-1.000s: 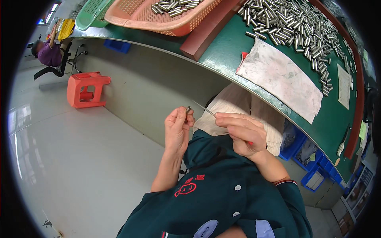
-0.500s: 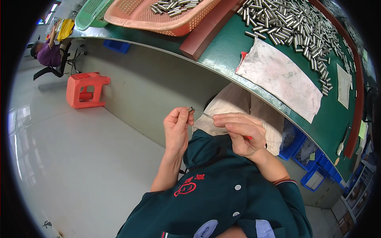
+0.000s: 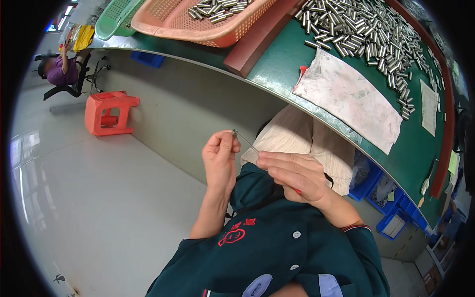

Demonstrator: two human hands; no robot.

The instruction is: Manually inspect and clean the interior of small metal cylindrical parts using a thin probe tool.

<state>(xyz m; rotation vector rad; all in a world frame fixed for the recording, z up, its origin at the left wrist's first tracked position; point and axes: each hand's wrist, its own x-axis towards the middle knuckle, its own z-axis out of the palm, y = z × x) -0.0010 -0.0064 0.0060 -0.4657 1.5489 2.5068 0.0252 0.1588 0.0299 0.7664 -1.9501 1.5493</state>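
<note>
green tabletop (image 3: 282, 64) bends across my remote view from eleven o'clock round to nearly four, its far reaches lost in the dark fisheye border. near the centre, the left hand (image 3: 218, 153) pinches a small metal cylinder (image 3: 234, 132) between thumb and fingertips; most of that piece is covered, only its end showing to me. the right hand (image 3: 294, 173) grasps a thin metal rod (image 3: 248, 143), fingers laid along it, the tip pointing toward ten o'clock at the cylinder's end. i can't tell whether the tip sits inside. a red bit (image 3: 297, 191) peeks out below the right palm, and i can't make out if it belongs to the rod.

just left of twelve o'clock, a salmon-pink perforated basket (image 3: 245, 29), cropped by the top edge, holds loose metal cylinders (image 3: 217, 9). beside it toward eleven, a green perforated basket (image 3: 110, 24) is cut off too, so i can't read its contents. at four, blue bins (image 3: 382, 225) sit partly hidden under the tabletop; one holds something pale, others greyish stuff in clear plastic, too blurred to name. a large heap of similar cylinders (image 3: 366, 34) spreads between one and two o'clock, past a stained white cloth (image 3: 349, 94).
</note>
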